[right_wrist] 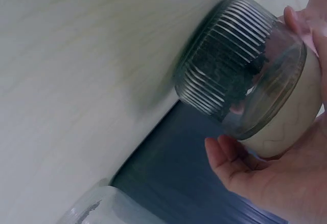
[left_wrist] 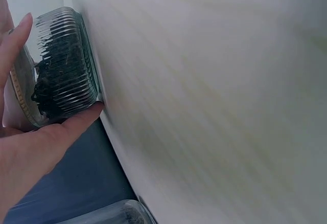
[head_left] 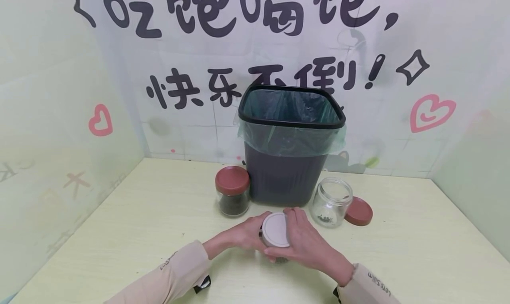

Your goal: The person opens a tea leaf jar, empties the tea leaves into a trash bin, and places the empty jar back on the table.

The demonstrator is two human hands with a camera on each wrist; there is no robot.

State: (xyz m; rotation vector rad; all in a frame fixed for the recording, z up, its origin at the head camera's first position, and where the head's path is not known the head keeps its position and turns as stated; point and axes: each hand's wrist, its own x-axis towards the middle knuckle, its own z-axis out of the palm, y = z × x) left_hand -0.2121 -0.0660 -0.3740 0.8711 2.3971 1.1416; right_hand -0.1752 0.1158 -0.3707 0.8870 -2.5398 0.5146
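A ribbed clear glass jar (right_wrist: 225,55) with dark, dried-leaf-like contents stands on the table between both hands. Its pale lid (head_left: 275,229) is on top. My left hand (head_left: 249,233) curls round the glass side of the jar, thumb and fingers spread about it. Over the lid, my right hand (head_left: 304,242) grips the rim with fingers at the far side and thumb at the near side. In the left wrist view, the dark leaves (left_wrist: 59,73) fill much of the jar. The palms hide part of the lid's edge.
Behind the hands stands a dark bin (head_left: 280,175) with a green liner (head_left: 291,140). A red-lidded jar (head_left: 233,193) with dark contents is left of it. At right are an open glass jar (head_left: 330,204) with a few dark bits and a red lid (head_left: 359,211).
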